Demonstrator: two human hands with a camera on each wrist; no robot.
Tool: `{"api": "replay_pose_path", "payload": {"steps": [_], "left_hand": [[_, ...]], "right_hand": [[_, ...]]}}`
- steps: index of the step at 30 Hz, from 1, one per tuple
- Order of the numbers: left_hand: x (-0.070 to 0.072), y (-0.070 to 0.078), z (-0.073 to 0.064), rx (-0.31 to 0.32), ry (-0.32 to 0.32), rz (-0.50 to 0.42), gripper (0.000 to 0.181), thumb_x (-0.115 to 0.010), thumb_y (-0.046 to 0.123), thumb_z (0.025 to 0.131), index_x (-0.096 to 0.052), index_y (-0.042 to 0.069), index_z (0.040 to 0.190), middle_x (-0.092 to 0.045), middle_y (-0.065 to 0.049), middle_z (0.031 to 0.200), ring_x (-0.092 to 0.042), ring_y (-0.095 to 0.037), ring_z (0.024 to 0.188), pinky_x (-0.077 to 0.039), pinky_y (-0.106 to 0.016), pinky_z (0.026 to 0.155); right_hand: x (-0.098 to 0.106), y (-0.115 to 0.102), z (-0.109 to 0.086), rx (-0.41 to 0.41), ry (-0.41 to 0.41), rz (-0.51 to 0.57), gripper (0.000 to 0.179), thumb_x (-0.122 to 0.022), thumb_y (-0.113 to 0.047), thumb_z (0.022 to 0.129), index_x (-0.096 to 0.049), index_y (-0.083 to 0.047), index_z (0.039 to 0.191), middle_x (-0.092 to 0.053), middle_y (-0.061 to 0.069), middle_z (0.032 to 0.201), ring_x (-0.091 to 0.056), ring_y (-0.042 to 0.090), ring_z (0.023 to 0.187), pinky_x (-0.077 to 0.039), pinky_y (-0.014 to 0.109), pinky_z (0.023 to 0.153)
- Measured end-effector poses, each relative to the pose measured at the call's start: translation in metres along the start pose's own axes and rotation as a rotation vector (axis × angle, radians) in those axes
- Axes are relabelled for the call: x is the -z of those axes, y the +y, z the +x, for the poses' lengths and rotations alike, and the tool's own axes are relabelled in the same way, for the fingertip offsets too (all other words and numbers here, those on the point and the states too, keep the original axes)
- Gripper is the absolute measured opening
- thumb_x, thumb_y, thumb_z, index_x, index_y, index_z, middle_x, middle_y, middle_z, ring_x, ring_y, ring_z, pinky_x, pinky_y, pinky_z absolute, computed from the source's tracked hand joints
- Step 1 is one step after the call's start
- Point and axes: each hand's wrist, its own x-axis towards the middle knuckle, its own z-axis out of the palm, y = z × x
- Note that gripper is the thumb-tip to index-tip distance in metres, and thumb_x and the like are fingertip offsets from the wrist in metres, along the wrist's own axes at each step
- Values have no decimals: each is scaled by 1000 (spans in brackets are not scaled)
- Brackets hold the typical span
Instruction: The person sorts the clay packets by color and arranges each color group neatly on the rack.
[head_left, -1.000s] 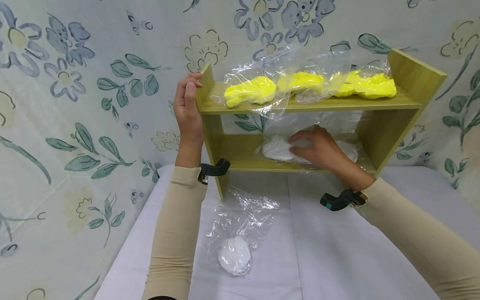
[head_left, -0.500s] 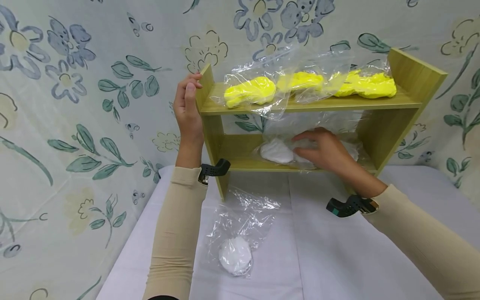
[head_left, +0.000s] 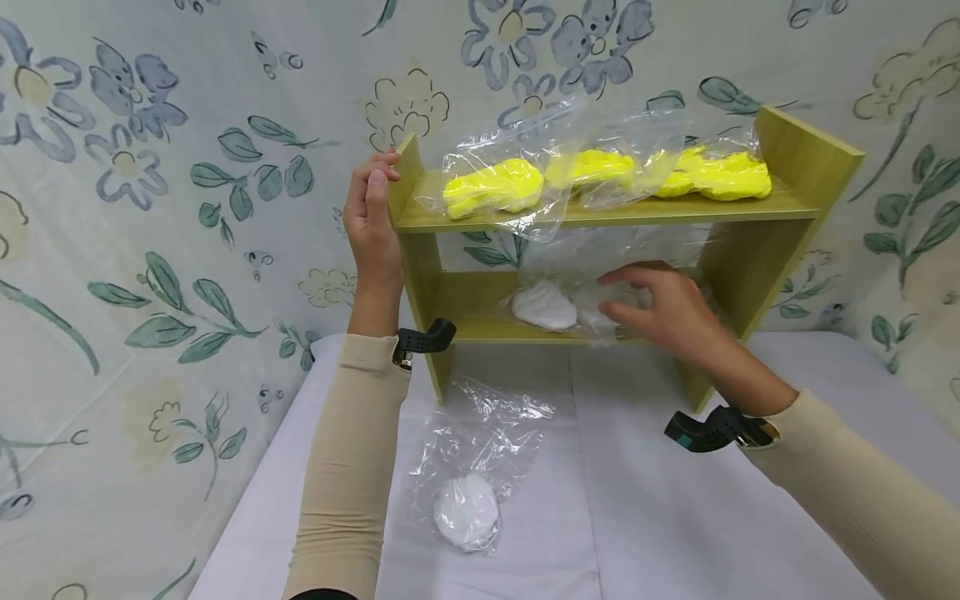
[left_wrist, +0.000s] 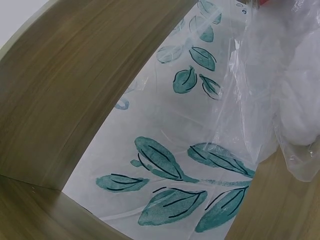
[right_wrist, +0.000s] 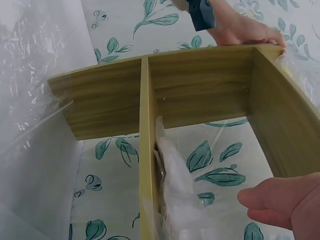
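Note:
My left hand (head_left: 375, 225) holds the left side panel of a small two-tier wooden shelf (head_left: 600, 215) near its top, fingertips at the panel's edge. In front of the lower tier is my right hand (head_left: 667, 308), thumb and fingers spread apart with nothing between them. Just left of those fingers, a clear plastic bag with a white lump (head_left: 544, 306) lies on the lower board. More clear bag film lies behind the right hand, partly hidden by it. The right wrist view shows the white bagged contents (right_wrist: 175, 195) on the board, apart from the thumb.
On the upper tier lie three clear bags with yellow lumps (head_left: 495, 187). Another clear bag with a round white lump (head_left: 467, 512) lies on the white-covered table (head_left: 660, 500) in front of the shelf. A floral cloth (head_left: 187, 333) hangs behind.
My right hand has let go of the white bagged lump and drawn back to the right and toward me. The left hand keeps its hold on the shelf. The view has shifted slightly.

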Motion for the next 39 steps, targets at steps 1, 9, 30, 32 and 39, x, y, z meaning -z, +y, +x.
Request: {"api": "replay_pose_path", "payload": {"steps": [1,9,30,32,39], "left_hand": [[0,0,0,3,1,-2,21,-39,14,98,-58,17,90,-56,-20,124,-45,-12,128,-29,-24,111],[2,3,0,25,2,10,20,-41,16,98,-59,17,90,-56,-18,126,-43,-8,129,-28,-22,111],[0,-3,1,-10,5,-14,21,-39,13,97,-58,16,89,-58,-16,122,-45,-14,128,-29,-25,111],[-2,-2,3,-10,1,-27,21,-39,12,97,-58,16,89,-58,-16,122,-45,-13,128,-28,-25,111],[-1,-6,3,0,13,-31,22,-39,11,97,-58,16,89,-59,-13,120,-45,-10,128,-28,-24,111]], "right_hand": [[1,-1,-2,10,0,-1,30,-70,-21,87,-69,-7,114,-63,15,122,-56,36,106,-45,50,80],[1,-15,-22,58,4,10,30,-70,-22,88,-68,-11,116,-61,14,120,-57,37,104,-50,46,71],[-49,-37,-82,41,22,156,33,-74,-18,85,-68,-24,117,-59,-4,123,-54,10,92,-45,28,68],[-56,-35,-86,26,19,185,33,-75,-19,85,-68,-25,117,-59,-4,123,-53,9,90,-45,27,68],[-88,-27,-98,-53,-39,280,35,-75,-21,85,-66,-25,119,-61,-9,115,-55,9,97,-50,27,72]]}}
